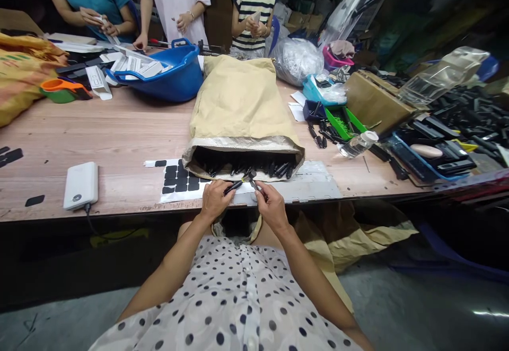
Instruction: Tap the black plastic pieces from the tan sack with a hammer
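At the desk [119, 139] edge, left hand [214, 200] pinches a black stick [234, 185] and right hand [271, 202] pinches a small part [253, 181] at its tip. Both are held close to the sack [242, 107], its open mouth facing them, prob. for easy reach. Sticker sheet [178, 178] lies beside; blue tub [175, 78] & three people beyond.

Head view, forward-down; left hand [214, 198], right hand [271, 206] close, table [119, 139] beyond.
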### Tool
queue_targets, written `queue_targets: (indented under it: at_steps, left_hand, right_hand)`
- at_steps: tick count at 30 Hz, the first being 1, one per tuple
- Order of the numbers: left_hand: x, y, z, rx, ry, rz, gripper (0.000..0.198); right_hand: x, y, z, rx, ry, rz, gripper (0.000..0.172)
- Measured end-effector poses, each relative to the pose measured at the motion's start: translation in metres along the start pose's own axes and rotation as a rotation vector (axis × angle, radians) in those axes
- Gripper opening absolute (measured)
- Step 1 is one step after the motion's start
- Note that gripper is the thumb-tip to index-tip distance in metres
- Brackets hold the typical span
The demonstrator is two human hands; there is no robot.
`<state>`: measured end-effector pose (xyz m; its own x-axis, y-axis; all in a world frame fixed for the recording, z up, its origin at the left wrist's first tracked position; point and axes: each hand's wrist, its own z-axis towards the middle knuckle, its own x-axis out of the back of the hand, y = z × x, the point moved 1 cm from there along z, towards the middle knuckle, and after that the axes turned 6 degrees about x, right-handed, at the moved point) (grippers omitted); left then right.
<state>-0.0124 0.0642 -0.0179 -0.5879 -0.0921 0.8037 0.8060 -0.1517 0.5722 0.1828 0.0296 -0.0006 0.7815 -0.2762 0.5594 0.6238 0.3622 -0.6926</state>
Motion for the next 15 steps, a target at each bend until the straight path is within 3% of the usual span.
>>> queue_targets:
  at_steps: [7, 15]
  left_hand:
    - [-0.0008, -0.0068, 0.0062, -0.012, -0.057, -0.047, 0.019]
    - [-0.0014, -0.0049, 0.0066, -0.005, -0.065, -0.041, 0.018]
  right_hand:
    - [-0.0016, -0.0108, -0.0024, 0.161, 0.058, -0.149, 0.032]
    - [-0.0024, -0.0102, -0.0037, 0.177, -0.052, -0.228, 0.033]
